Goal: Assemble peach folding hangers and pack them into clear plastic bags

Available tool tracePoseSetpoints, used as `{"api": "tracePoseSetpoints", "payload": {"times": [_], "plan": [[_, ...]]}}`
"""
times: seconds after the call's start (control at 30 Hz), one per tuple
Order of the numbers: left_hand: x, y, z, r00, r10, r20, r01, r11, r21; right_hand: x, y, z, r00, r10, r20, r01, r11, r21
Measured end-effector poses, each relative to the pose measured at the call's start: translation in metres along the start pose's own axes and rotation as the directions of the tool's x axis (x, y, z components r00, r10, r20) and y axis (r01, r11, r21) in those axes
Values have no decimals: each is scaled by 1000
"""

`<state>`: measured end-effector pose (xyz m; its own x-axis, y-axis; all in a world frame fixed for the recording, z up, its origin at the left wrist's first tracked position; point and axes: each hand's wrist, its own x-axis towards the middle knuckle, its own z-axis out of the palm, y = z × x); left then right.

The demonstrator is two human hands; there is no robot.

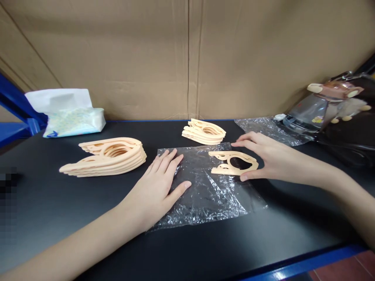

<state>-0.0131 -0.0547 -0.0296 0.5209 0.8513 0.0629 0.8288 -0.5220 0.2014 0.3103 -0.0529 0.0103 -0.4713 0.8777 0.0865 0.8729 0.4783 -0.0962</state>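
Note:
A clear plastic bag (pixel 205 195) lies flat on the black table. My left hand (pixel 161 183) rests palm down on its left part, fingers spread, holding nothing. On the bag's upper right part is a cream plastic folding piece (pixel 234 163) with a round opening. My right hand (pixel 259 156) is at its right end, thumb by the near edge and fingers apart beyond the far edge; a firm grip cannot be made out. To the left sits a larger stack of similar cream pieces (pixel 108 158), and behind the bag a smaller stack (pixel 204 132).
A tissue pack (pixel 74 119) stands at the back left. Another crumpled clear bag (pixel 269 128) lies at the back right, beside a transparent bottle with a brown animal-shaped top (pixel 334 101). Brown cardboard (pixel 146 58) rises behind the black table (pixel 187 249).

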Motion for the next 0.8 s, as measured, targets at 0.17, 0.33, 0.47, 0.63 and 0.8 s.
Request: {"api": "tracePoseSetpoints", "payload": {"times": [0.17, 0.33, 0.47, 0.63, 0.8], "plan": [[-2, 1, 2, 1000, -2, -10, 2, 1000, 13, -6, 8, -8, 987, 58, 147, -75, 991, 111], [-3, 3, 2, 1000, 5, 9, -5, 1000, 17, 2, -6, 0, 999, -2, 51, -9, 978, 210], [-3, 2, 1, 1000, 6, 7, -6, 1000, 17, 7, -16, 9, 996, 1, -87, 7, 996, 92], [-3, 2, 2, 999, 32, -10, -32, 999, 9, 11, -25, 21, 976, 78, -201, -65, 995, 69], [-3, 5, 2, 998, 65, -5, -65, 997, 34, 17, -40, 35, 953, 178, -245, -95, 944, 317]]}}
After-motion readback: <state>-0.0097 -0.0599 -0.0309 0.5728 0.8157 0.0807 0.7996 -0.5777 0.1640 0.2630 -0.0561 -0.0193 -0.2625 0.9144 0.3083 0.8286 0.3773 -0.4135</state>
